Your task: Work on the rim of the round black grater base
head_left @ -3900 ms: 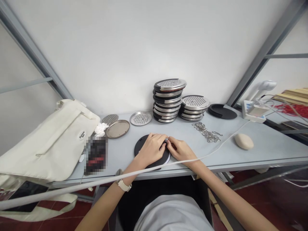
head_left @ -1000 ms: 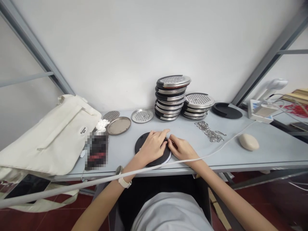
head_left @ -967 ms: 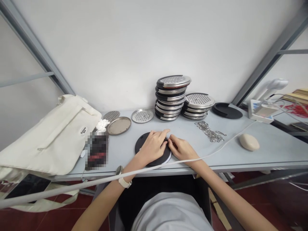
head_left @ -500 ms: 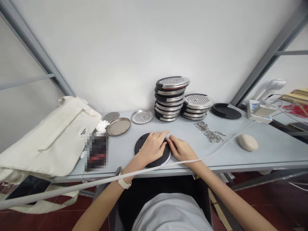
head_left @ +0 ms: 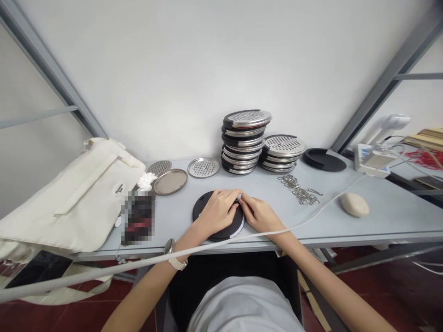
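A round black disc (head_left: 200,207) with a pale strip along its lower right edge lies near the front of the table. My left hand (head_left: 220,210) rests over it, thumb and fingers closed on its right part. At the disc's upper right edge my right hand (head_left: 258,214) is closed in a pinch, touching the left fingertips. Between the fingertips shows a bit of a small metal piece (head_left: 238,198), mostly hidden. To the right lies a heap of small metal hooks (head_left: 301,190).
Behind stand a tall stack (head_left: 242,152) and a lower stack (head_left: 282,154) of grater discs with black holders. Black holders (head_left: 332,162) lie right; loose metal discs (head_left: 203,168) left. A cream bag (head_left: 79,198), beige stone-shaped object (head_left: 355,204) and white cable (head_left: 138,264) are around.
Both hands stay at the same edge of the disc, with only slight finger movement. The whole view has shifted a little.
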`<state>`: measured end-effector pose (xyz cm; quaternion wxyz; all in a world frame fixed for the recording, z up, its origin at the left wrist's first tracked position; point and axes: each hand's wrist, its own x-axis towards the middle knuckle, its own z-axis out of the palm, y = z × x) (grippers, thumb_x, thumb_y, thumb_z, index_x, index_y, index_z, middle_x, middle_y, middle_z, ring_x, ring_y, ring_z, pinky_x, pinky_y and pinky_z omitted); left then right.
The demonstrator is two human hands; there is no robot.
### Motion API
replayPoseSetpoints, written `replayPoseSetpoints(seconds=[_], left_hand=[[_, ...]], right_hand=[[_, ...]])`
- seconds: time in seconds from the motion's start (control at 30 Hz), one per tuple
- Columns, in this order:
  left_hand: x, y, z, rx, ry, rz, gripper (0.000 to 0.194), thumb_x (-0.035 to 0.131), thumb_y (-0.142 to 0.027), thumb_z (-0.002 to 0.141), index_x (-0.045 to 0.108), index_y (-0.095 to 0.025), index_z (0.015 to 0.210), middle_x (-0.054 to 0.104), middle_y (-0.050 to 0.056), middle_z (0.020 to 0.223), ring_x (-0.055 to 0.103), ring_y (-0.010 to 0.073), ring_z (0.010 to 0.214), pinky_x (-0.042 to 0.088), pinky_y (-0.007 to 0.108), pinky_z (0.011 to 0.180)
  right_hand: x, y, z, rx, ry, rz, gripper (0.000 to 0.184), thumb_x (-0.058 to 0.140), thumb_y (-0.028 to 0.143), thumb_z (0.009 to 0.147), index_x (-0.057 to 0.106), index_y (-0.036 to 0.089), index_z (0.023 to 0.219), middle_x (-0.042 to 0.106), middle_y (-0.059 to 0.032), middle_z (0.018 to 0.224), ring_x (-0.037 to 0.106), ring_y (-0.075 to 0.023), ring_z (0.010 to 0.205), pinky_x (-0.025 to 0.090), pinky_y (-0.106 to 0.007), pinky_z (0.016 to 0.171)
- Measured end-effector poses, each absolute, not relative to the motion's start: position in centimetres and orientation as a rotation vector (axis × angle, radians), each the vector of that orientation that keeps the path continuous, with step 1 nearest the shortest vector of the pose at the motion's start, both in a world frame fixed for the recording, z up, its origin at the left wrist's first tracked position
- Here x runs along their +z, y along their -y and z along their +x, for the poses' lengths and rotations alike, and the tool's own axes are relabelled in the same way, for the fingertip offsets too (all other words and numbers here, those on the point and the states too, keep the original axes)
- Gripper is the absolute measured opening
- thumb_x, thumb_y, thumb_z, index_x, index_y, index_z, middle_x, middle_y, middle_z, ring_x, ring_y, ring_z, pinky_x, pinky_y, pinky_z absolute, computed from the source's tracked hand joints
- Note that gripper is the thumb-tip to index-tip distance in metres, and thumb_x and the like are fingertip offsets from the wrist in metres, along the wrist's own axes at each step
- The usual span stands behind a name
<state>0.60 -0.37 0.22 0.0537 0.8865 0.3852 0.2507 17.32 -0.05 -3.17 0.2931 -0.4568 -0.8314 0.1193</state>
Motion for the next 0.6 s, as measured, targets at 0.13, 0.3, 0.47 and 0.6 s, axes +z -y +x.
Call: replayPoseSetpoints(seconds=[0.13, 0.3, 0.47, 0.6], left_hand=[[0.21, 0.36, 0.6, 0.754, -1.173, 2.696, 0.032, 0.041, -0.007, 0.085, 0.045, -0.019, 0.114, 0.061, 0.004, 0.106, 0.055, 0.018, 0.101, 0.037, 0.033, 0.088], [0.14, 0.31, 0.66, 0.753, -1.167, 2.7, 0.032, 0.041, -0.007, 0.085, 0.046, -0.019, 0.113, 0.061, 0.004, 0.106, 0.055, 0.0178, 0.101, 0.037, 0.033, 0.087], [0.18, 0.29, 0.71, 0.768, -1.151, 2.705, 0.031, 0.042, -0.007, 0.085, 0.047, -0.019, 0.113, 0.06, 0.003, 0.106, 0.055, 0.0172, 0.1, 0.037, 0.032, 0.086], [0.12, 0.27, 0.65, 0.778, -1.148, 2.709, 0.03, 0.043, -0.007, 0.085, 0.047, -0.019, 0.113, 0.06, 0.003, 0.106, 0.055, 0.0168, 0.1, 0.037, 0.032, 0.086]], right_hand=[[-3.27, -0.02, 17.33, 0.31, 2.229, -1.219, 0.021, 0.03, 0.025, 0.092, 0.05, 0.019, 0.096, 0.062, -0.0047, 0.076, 0.057, -0.015, 0.062, 0.037, -0.024, 0.058], [-3.39, -0.07, 17.29, 0.329, 2.223, -1.218, 0.021, 0.03, 0.025, 0.092, 0.05, 0.019, 0.093, 0.061, -0.0037, 0.073, 0.056, -0.0141, 0.059, 0.036, -0.023, 0.057], [-3.33, 0.05, 17.16, 0.314, 2.213, -1.262, 0.017, 0.034, 0.025, 0.09, 0.049, 0.019, 0.089, 0.06, -0.002, 0.068, 0.054, -0.0132, 0.055, 0.033, -0.023, 0.054], [-3.33, 0.09, 17.09, 0.305, 2.212, -1.26, 0.016, 0.034, 0.025, 0.09, 0.048, 0.018, 0.088, 0.059, -0.002, 0.067, 0.054, -0.013, 0.055, 0.033, -0.023, 0.054]])
